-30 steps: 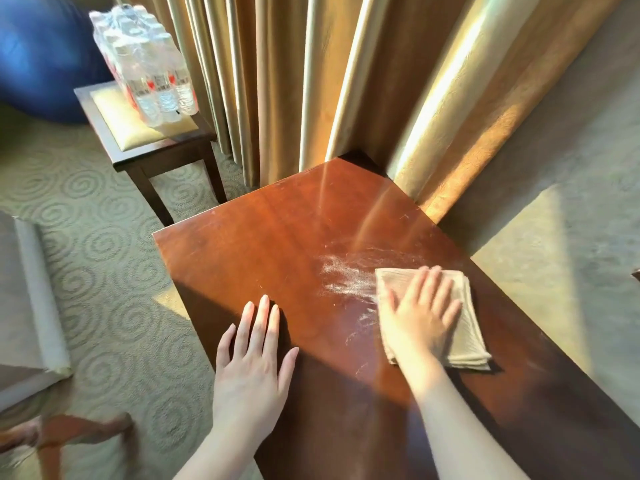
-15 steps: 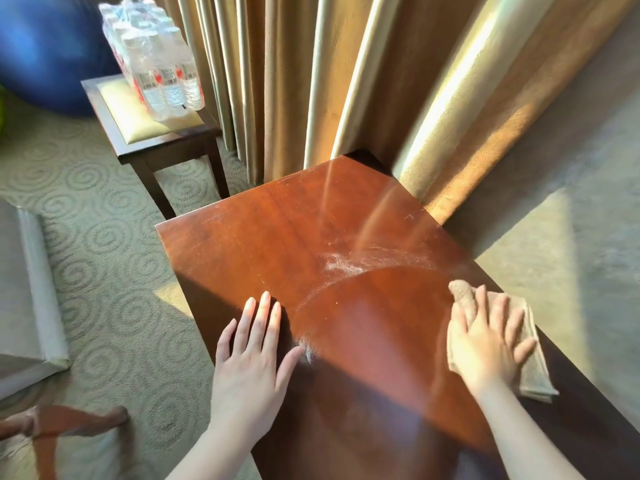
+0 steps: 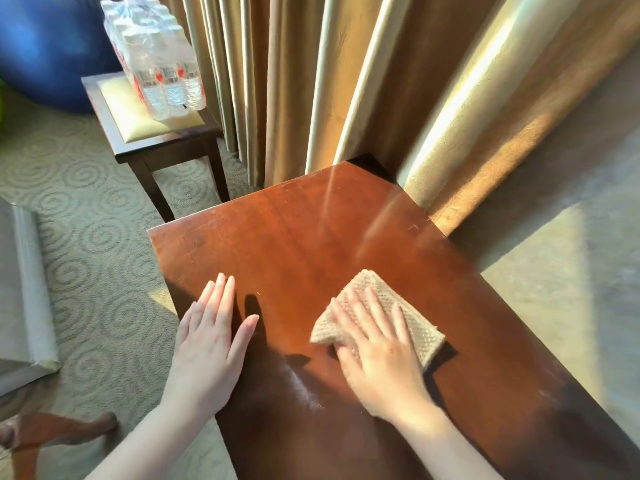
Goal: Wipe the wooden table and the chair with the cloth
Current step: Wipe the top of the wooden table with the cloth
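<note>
A reddish-brown wooden table (image 3: 284, 244) fills the middle of the head view. My right hand (image 3: 377, 355) presses flat on a folded beige cloth (image 3: 415, 327) lying on the table's near middle. My left hand (image 3: 211, 344) rests flat, fingers apart, on the table's left edge and holds nothing. A faint streak of pale dust (image 3: 304, 389) lies on the wood between my two hands. A wooden chair arm (image 3: 59, 431) shows at the bottom left, with a pale cushion (image 3: 20, 292) above it.
A dark stool with a cream seat (image 3: 138, 129) stands at the back left, carrying a shrink-wrapped pack of water bottles (image 3: 156, 60). Heavy golden curtains (image 3: 346, 81) hang behind the table. A blue ball (image 3: 45, 46) sits far left. Patterned carpet (image 3: 90, 216) covers the floor.
My right hand has slid the cloth from the table's right edge leftward to the near middle. The white dust patch further back is gone. My left hand has stayed put.
</note>
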